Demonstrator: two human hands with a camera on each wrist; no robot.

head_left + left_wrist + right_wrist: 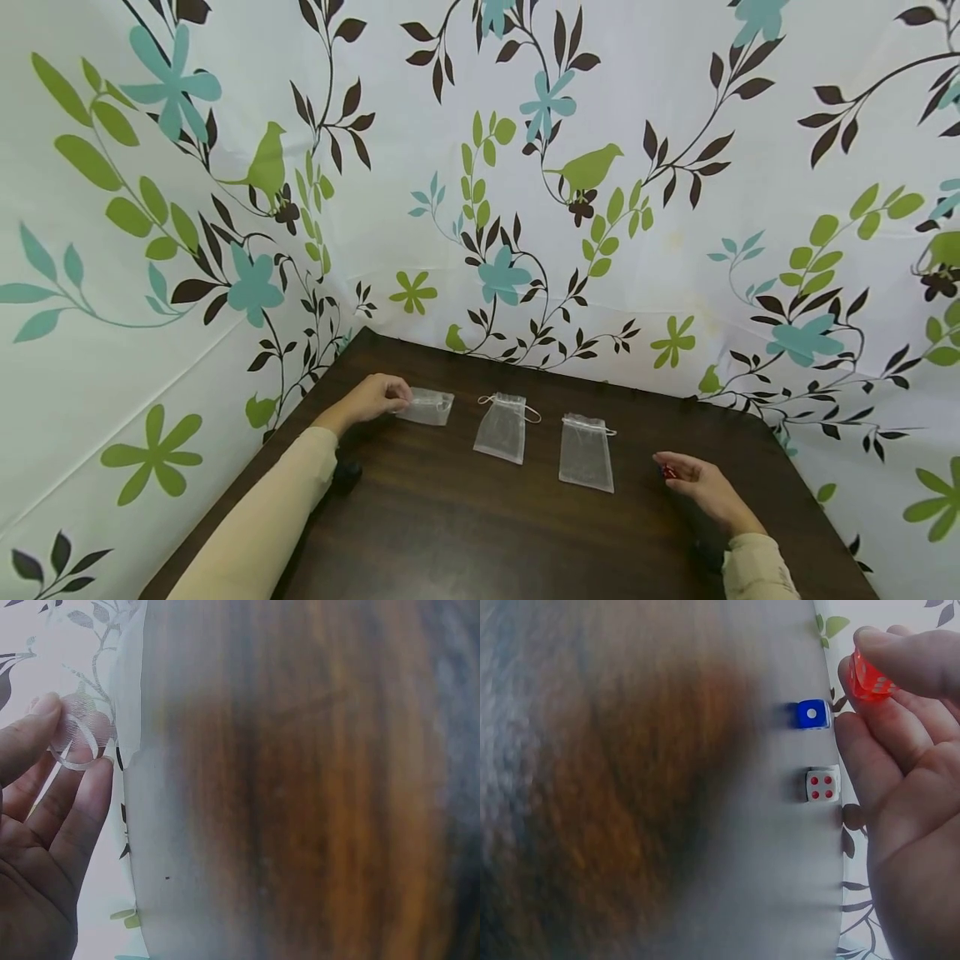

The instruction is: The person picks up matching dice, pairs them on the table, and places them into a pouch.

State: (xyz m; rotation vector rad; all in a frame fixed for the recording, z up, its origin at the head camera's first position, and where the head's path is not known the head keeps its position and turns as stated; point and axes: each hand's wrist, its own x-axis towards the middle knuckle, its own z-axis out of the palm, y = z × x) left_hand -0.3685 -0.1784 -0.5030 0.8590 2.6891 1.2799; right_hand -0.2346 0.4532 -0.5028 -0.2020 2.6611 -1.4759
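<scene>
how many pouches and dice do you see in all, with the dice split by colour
Sheer pouches: 3
Red die: 1
Blue die: 1
White die: 1
Total: 6

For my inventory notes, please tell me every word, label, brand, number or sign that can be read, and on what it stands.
No words, labels, brands or numerals can be read.
Blue die: one white pip.
White die: four red pips.
Red die: pips too unclear to count.
</scene>
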